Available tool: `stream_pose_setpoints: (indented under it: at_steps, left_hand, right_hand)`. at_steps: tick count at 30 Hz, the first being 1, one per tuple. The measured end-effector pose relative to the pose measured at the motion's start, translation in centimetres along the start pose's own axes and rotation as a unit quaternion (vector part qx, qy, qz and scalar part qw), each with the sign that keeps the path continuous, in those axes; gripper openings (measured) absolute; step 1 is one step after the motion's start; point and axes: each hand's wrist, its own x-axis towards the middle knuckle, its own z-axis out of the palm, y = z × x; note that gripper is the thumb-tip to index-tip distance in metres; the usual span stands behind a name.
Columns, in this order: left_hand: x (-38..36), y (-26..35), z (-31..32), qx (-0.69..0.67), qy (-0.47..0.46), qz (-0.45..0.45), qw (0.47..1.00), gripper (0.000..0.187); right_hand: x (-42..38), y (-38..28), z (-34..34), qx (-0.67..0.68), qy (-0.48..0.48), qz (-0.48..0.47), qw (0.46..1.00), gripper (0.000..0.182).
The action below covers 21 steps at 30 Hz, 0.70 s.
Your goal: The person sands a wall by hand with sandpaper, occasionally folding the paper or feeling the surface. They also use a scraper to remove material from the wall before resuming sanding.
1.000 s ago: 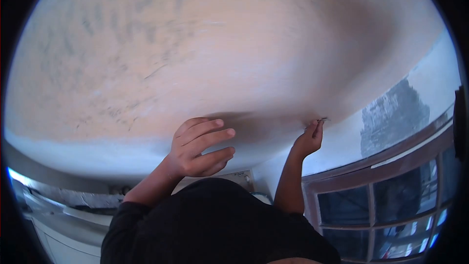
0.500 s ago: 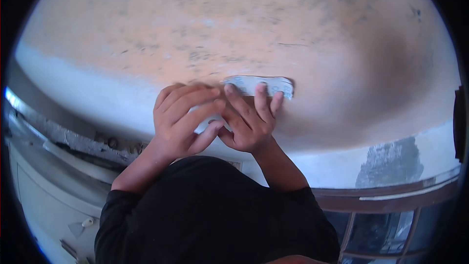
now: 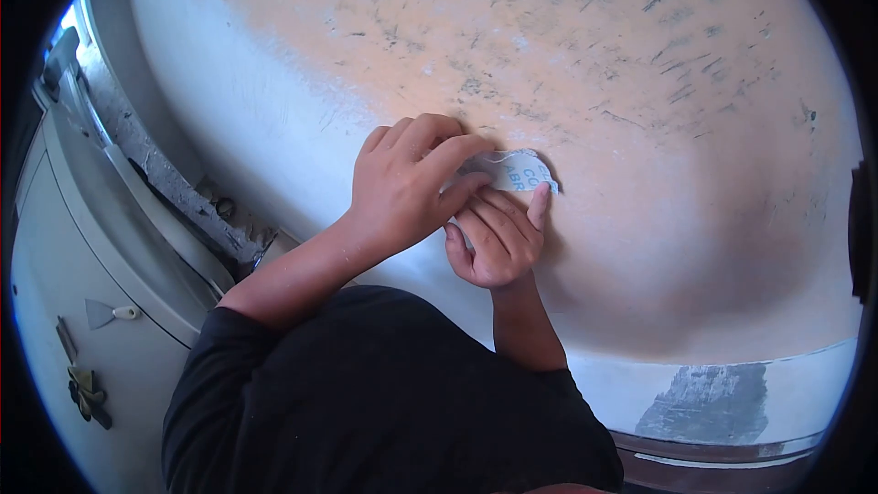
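A strip of sandpaper (image 3: pixel 523 171), its pale back printed with blue letters, lies against the orange-and-white wall (image 3: pixel 622 82). Over its left end my left hand (image 3: pixel 407 178) is closed, with curled fingers and the thumb along the lower edge. My right hand (image 3: pixel 501 236) is just below and to the right, its fingers at the strip's lower edge and one fingertip pressing the right corner. Part of the strip is hidden behind the left fingers and thumb.
At the left stands a pale cabinet (image 3: pixel 110 247) with a putty knife (image 3: pixel 112 313) and a small greenish object (image 3: pixel 87 393) on it. A rough ledge (image 3: pixel 174 165) runs behind it. A grey patch (image 3: pixel 709 402) marks the wall at lower right.
Both hands and the sandpaper have shifted right in view, and the view has turned. My left hand now covers the strip's left end; my right fingers have come closer together.
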Motion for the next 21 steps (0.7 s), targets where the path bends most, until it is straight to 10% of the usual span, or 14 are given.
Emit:
stream_pose_setpoints:
  at_steps: [21]
  left_hand:
    - [1.0,-4.3,-0.7,-0.029,0.080,0.072,0.994,0.031]
  right_hand:
    - [5.0,-1.1,0.4,0.093,-0.094,-0.009,0.991,0.006]
